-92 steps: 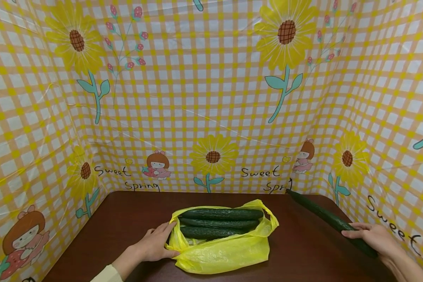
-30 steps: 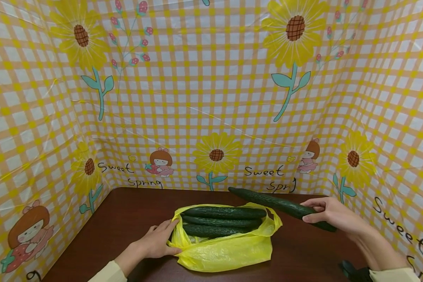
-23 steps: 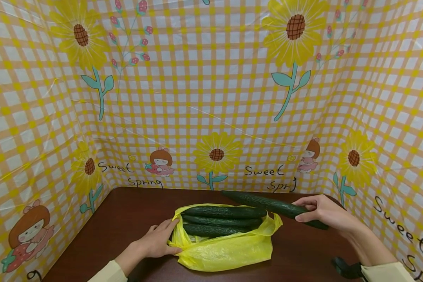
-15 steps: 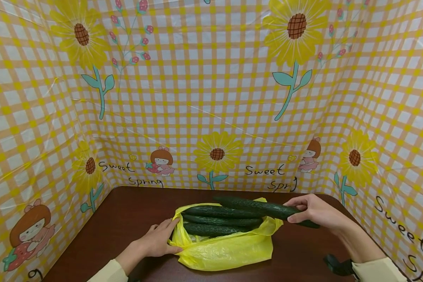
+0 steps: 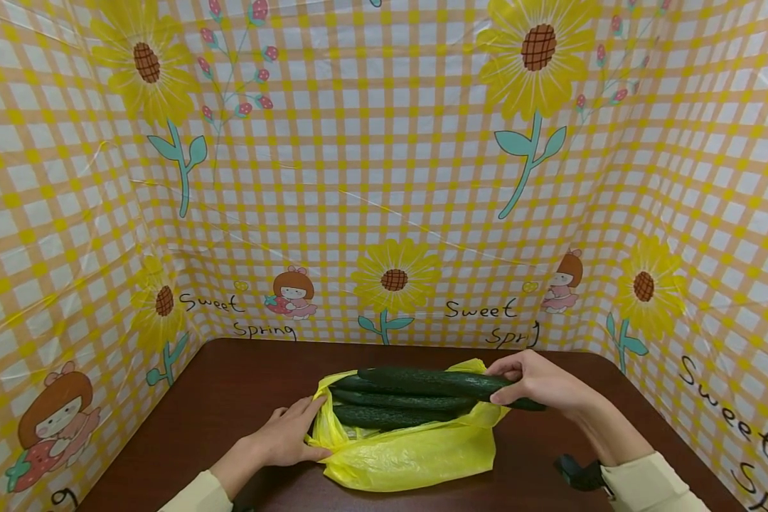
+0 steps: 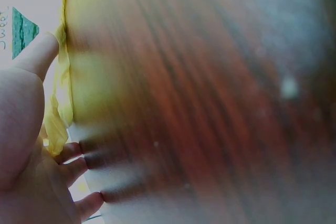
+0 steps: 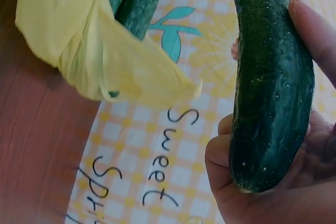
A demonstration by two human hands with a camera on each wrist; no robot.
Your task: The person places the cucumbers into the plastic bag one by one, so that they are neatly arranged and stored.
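While the left hand (image 5: 286, 441) lies with relaxed fingers against the left rim of the crumpled yellow plastic bag (image 5: 409, 459), pinning it to the dark brown wooden surface (image 5: 243, 384), the right hand (image 5: 537, 380) curls its fingers and thumb around one end of a long dark green cucumber (image 5: 435, 382). That cucumber stretches level over the bag's open mouth, just above the other dark green cucumbers (image 5: 390, 414) lying inside. A yellow checked sunflower-print backdrop (image 5: 384, 178) walls the surface on three sides.
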